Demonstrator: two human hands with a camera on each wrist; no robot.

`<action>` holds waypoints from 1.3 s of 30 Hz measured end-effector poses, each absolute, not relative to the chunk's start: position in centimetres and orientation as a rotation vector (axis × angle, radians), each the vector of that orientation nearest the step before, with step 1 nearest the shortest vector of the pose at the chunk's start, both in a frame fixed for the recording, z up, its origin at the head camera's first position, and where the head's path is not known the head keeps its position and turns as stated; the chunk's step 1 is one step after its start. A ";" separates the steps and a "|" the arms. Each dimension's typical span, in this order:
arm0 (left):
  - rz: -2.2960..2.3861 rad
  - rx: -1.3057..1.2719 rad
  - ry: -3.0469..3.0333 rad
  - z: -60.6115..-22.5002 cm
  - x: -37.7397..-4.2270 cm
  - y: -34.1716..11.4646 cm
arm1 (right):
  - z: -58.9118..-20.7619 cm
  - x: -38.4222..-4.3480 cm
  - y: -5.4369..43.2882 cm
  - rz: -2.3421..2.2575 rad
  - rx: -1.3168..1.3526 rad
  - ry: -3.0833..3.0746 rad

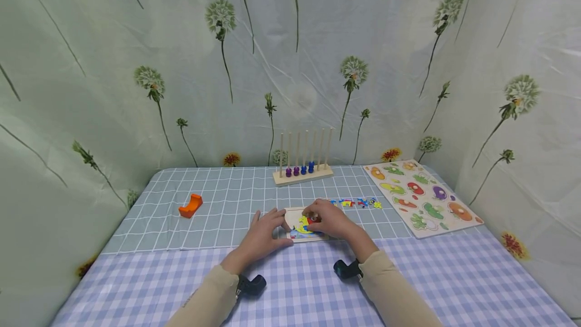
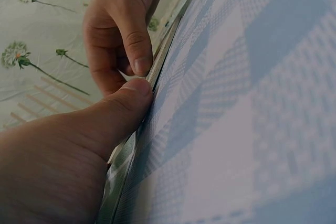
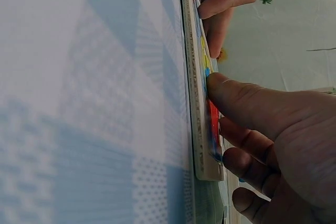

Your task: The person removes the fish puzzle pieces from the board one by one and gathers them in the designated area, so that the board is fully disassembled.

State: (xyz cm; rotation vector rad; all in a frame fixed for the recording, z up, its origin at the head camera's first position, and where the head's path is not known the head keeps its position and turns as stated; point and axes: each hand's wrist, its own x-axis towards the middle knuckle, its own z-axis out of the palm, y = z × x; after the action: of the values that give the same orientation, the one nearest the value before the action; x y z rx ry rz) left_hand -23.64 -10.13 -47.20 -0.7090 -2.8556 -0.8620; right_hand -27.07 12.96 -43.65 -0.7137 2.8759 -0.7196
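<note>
A small wooden puzzle board (image 1: pixel 294 213) lies on the grey grid cloth, with yellow, red and blue pieces on it. My left hand (image 1: pixel 264 236) rests at its left corner, thumb by the near edge and fingers spread loosely along the side. In the right wrist view, left fingertips (image 3: pixel 214 8) touch or hover over the board; which, I cannot tell. My right hand (image 1: pixel 333 220) pinches a red puzzle piece (image 3: pixel 213 116) at the board's right part, thumb on the near side and fingers behind. The hand partly covers that piece in the head view.
Loose coloured puzzle pieces (image 1: pixel 347 203) lie in a row behind the board. Farther back stands a wooden peg rack (image 1: pixel 303 178) with purple and blue beads. A vegetable puzzle board (image 1: pixel 424 198) lies at the right, an orange curved block (image 1: pixel 191 206) at the left.
</note>
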 end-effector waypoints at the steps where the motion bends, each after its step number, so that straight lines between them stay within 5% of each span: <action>1: -0.861 -0.710 -2.856 -47.2 -23.6 -10.1 | -43.6 -27.0 12.9 -0.722 -0.712 2.876; 39: -0.856 -0.744 -2.813 -47.4 -23.7 -10.2 | -43.8 -26.9 13.1 -0.828 -0.712 2.879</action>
State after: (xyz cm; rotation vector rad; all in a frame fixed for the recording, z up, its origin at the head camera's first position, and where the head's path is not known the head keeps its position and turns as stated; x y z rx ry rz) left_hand -23.66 -10.21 -47.36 -0.7439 -2.8132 -0.8557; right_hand -26.93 13.10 -43.79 -0.7120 2.8786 -0.8279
